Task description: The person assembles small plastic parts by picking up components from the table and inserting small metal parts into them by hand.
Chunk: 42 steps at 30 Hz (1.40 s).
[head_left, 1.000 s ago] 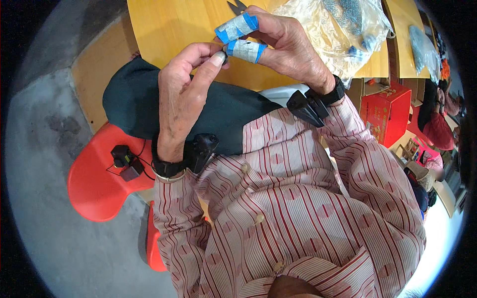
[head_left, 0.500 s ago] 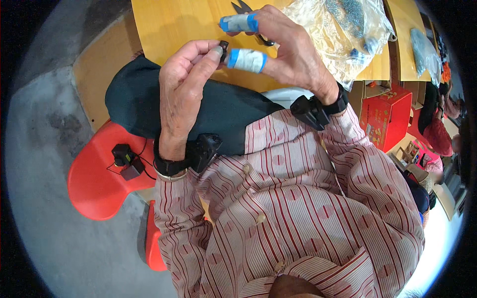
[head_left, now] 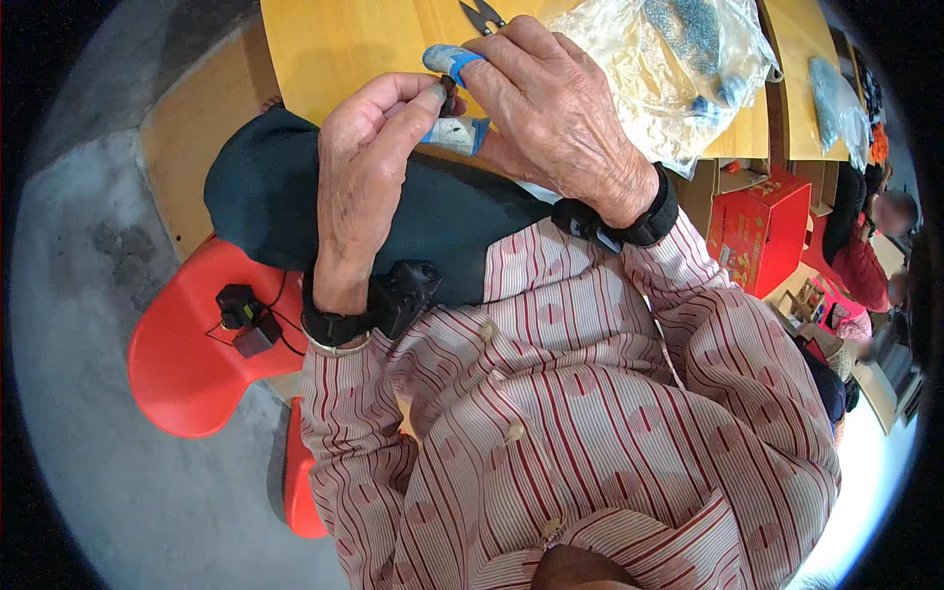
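Note:
My left hand (head_left: 364, 157) is closed, its thumb and index finger pinching a small dark piece (head_left: 448, 96) over the near edge of the wooden table (head_left: 344, 44). What kind of piece it is, I cannot make out. Beside it is my right hand (head_left: 556, 118), with blue-and-white wrapping round the index finger and thumb. Those two fingertips are apart, one above the piece and one below; the other fingers are partly hidden. Just beyond the right hand lie black-handled scissors (head_left: 482, 16), mostly covered by it. A dark cloth (head_left: 442, 211) lies across my lap below both hands.
A clear plastic bag (head_left: 659, 108) of blue-grey, bead-like items lies right of my hands, with another bag (head_left: 841, 108) farther right. Below the table stands a red box (head_left: 762, 231). On my left, a red seat (head_left: 182, 364) carries a black device (head_left: 246, 320) with cables. Other people are at far right.
My right hand has turned and moved in toward the left, its wrapped index finger and thumb closing in around the small dark piece. The left hand keeps its pinch nearly in place.

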Motion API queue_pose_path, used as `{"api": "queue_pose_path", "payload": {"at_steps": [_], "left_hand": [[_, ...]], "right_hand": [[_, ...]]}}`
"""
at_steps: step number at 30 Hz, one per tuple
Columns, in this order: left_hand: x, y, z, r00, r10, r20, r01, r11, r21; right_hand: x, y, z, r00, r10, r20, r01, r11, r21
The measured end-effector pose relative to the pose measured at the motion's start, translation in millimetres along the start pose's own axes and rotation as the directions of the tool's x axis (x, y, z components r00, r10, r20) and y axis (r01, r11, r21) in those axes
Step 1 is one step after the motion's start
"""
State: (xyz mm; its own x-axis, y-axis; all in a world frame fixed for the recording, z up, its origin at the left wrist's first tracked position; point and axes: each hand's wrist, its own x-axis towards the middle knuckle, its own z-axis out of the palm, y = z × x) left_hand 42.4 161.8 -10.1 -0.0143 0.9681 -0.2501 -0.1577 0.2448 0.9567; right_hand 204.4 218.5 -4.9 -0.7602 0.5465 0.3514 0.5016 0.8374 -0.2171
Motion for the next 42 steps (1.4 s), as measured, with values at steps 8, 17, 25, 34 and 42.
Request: {"api": "queue_pose_path", "payload": {"at_steps": [8,17,25,34,42], "left_hand": [[0.4,-0.7,0.3,1.0,0.009,0.003,-0.009,1.0,-0.003],[4.8,-7.2,-1.4,0.996,-0.086,-0.013,0.086,0.996,0.006],[7.4,-3.7,-2.2,0.993,-0.113,-0.028,0.111,0.991,-0.077],[5.1,-3.8,-4.6,0.996,-0.081,-0.035,0.079,0.995,-0.054],[2.7,-1.6,-5.8,0.917,0.328,0.226,-0.382,0.884,0.27]], "right_hand": [[-1.8,4.6,5.2,0.998,-0.034,-0.048,0.037,0.996,0.079],[-3.9,15.6,15.8,0.993,-0.046,-0.113,0.062,0.988,0.141],[-5.2,24.2,20.1,0.983,-0.035,-0.182,0.074,0.974,0.214],[2.8,18.7,15.3,0.965,-0.04,-0.26,0.104,0.966,0.238],[-6.0,24.3,15.2,0.98,-0.002,-0.198,0.1,0.869,0.485]]}}
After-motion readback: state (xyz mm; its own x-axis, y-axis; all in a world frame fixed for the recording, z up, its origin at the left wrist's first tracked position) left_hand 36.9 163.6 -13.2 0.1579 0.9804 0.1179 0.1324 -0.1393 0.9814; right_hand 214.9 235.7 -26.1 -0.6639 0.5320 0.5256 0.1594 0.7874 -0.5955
